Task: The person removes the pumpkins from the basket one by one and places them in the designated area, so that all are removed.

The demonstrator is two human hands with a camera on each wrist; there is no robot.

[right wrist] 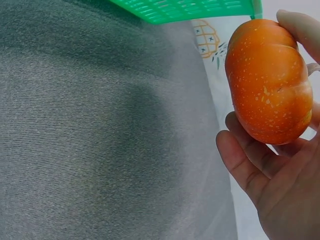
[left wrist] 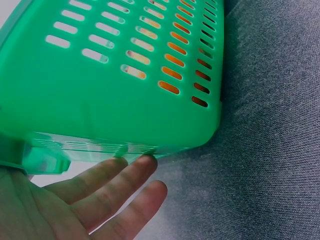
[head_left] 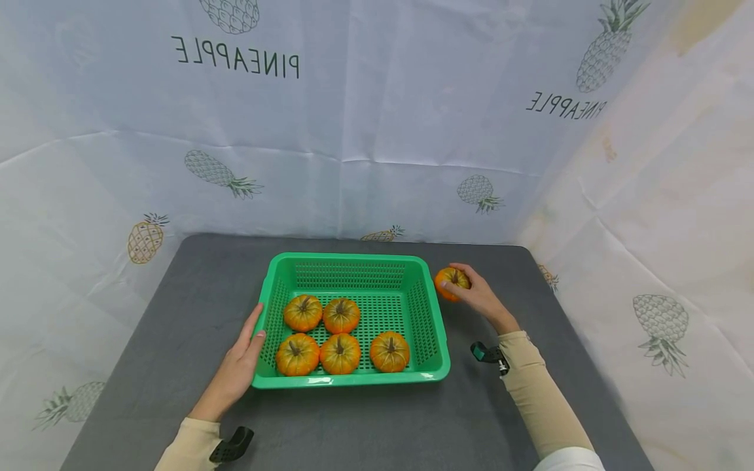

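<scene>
To the right of a green plastic basket (head_left: 438, 327), my right hand (head_left: 480, 296) holds a small orange pumpkin (head_left: 446, 288) between thumb and fingers. The right wrist view shows its speckled orange skin up close, with the pumpkin (right wrist: 267, 82) raised off the grey cloth. My left hand (head_left: 238, 360) is at the basket's left side, its thumb by the rim. In the left wrist view its fairly straight fingers (left wrist: 117, 185) rest along the outer wall. Several similar pumpkins sit inside the basket, among them a pumpkin (head_left: 389, 352) near its front right.
A dark grey cloth-covered table (head_left: 353, 425) lies under the basket. White curtains (head_left: 400, 98) printed with pineapples hang behind and at both sides, close to the table's back edge. Wrist-worn devices (head_left: 232, 445) are on both forearms.
</scene>
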